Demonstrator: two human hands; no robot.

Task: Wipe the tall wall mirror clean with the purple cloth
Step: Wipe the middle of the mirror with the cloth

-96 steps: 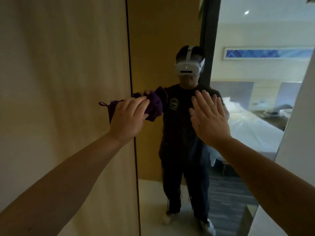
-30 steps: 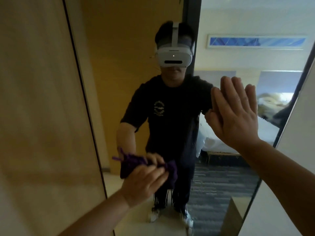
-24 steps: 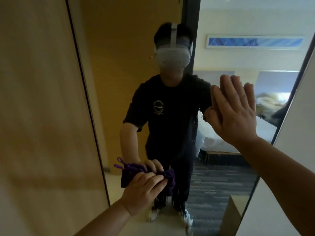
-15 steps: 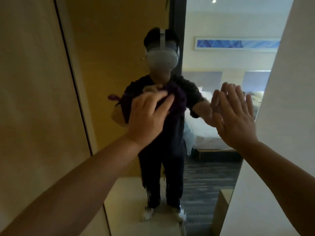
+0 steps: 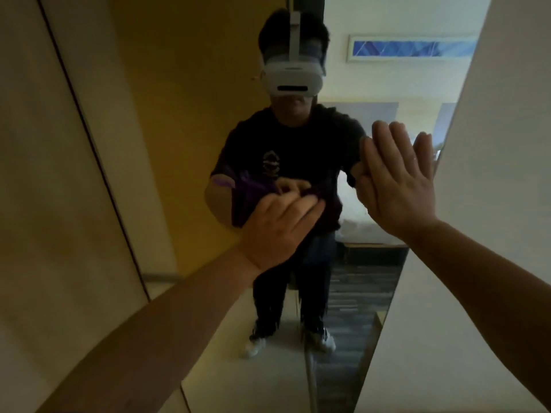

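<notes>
Lowered, left hand (image 5: pixel 277 231) presses purple cloth (image 5: pixel 247 198).

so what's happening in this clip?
A person is wiping a tall wall mirror. The left hand presses a bunched purple cloth against the glass at about chest height of the reflection. The right hand is flat and open against the mirror near its right edge, holding nothing.

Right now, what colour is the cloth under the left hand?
Purple cloth, pressed on the mirror by the left hand; head view.
</notes>
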